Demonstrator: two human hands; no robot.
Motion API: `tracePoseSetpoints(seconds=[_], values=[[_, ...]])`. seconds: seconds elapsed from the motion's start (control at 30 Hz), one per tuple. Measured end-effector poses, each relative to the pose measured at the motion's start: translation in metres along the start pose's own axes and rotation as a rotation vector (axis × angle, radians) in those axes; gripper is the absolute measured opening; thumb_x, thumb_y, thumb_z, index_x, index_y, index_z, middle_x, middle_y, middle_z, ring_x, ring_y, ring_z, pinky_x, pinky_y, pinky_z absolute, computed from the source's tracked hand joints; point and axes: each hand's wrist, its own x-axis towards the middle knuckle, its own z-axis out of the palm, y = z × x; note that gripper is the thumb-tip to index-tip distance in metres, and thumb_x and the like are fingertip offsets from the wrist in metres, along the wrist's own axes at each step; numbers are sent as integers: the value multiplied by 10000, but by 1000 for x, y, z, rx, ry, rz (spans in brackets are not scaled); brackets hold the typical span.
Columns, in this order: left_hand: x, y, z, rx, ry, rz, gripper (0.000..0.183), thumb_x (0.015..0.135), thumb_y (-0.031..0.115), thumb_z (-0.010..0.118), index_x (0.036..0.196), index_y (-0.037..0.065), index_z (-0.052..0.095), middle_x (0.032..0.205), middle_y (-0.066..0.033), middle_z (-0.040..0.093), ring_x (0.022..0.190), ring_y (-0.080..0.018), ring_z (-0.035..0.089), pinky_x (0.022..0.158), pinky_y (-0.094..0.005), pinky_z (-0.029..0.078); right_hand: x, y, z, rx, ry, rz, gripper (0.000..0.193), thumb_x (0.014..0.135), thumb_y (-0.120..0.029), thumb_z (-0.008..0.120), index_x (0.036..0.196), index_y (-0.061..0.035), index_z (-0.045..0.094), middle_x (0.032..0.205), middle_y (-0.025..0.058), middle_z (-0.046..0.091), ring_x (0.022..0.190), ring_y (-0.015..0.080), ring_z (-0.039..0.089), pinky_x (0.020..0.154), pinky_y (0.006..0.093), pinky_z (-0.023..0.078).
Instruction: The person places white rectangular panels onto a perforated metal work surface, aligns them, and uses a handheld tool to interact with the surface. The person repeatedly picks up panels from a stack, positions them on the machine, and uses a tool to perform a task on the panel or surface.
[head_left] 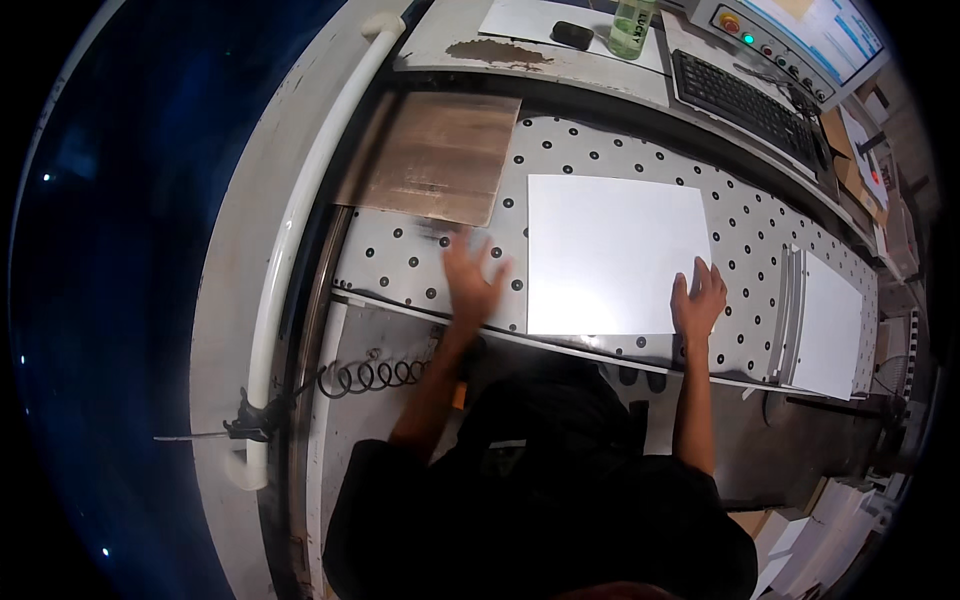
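A white square panel (pixel 612 255) lies flat on the pale work table (pixel 560 145), which is dotted with black round studs. At the panel's lower right corner rests my right hand (pixel 701 302), its fingers apart along the edge and not wrapped round anything. To the left of the panel, apart from it, my left hand (pixel 474 280) hovers over the table's near edge, fingers spread and slightly blurred, holding nothing. Just beyond that hand lies a brown wooden-looking board (pixel 432 155).
More white panels (pixel 828 328) sit at the table's right end. Behind are a black keyboard (pixel 740 105), a green-tinted bottle (pixel 629 32), a small black object (pixel 573 36) and a button console (pixel 770 48). A white pipe rail (pixel 300 210) and coiled black hose (pixel 375 377) are left.
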Motion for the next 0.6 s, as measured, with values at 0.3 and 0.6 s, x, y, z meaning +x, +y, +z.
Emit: tracePoseSetpoints(seconds=[0.3, 0.6], values=[[-15, 68, 7, 35, -331, -197, 867, 926, 578, 632, 1516, -14, 403, 1622, -189, 323, 1531, -426, 166, 1221, -594, 60, 17, -15, 10, 121, -43, 78, 459, 843, -299, 712, 1248, -83, 693, 1380, 286, 546, 1307, 447, 453, 1102, 546, 335], [75, 4, -69, 556, -191, -279, 766, 911, 337, 722, 1506, -27, 407, 1584, -325, 300, 1478, -520, 232, 1180, -595, 225, 1, -141, 57, 566, -86, -130, 381, 847, -196, 716, 1208, -78, 680, 1185, 216, 653, 1245, 419, 512, 1071, 490, 391]])
